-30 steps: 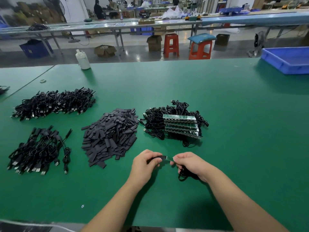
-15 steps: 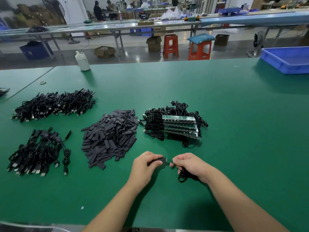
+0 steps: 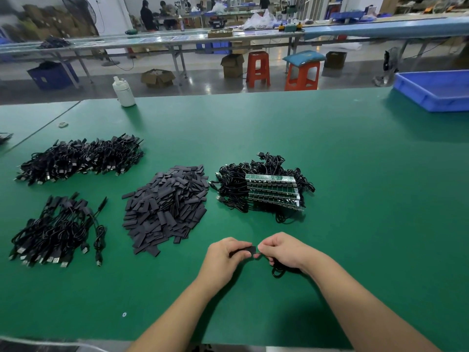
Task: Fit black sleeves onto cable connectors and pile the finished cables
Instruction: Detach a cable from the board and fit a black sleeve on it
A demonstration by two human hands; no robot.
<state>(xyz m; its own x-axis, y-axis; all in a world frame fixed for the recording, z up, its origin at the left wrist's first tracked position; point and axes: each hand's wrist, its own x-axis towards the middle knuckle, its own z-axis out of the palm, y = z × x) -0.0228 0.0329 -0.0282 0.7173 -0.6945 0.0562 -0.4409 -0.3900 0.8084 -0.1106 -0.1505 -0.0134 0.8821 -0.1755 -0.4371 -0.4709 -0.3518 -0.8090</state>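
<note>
Step in hand: sliding a black sleeve (image 3: 250, 250) onto the connector end of a cable (image 3: 279, 270), low over the near middle of the table (image 3: 355, 199).
Left hand (image 3: 224, 256): fingers pinch the sleeve.
Right hand (image 3: 284, 250): fingers curl round the connector end; coiled cable hangs beneath.
Technique: likely best to keep sleeve and connector in line, pushing straight until fully seated; the connector itself is hidden.
Supply: loose sleeves (image 3: 165, 207) far left of the hands; unsleeved cables (image 3: 264, 191) beyond.
Destination: probably the near-left finished pile (image 3: 55, 232).
</note>
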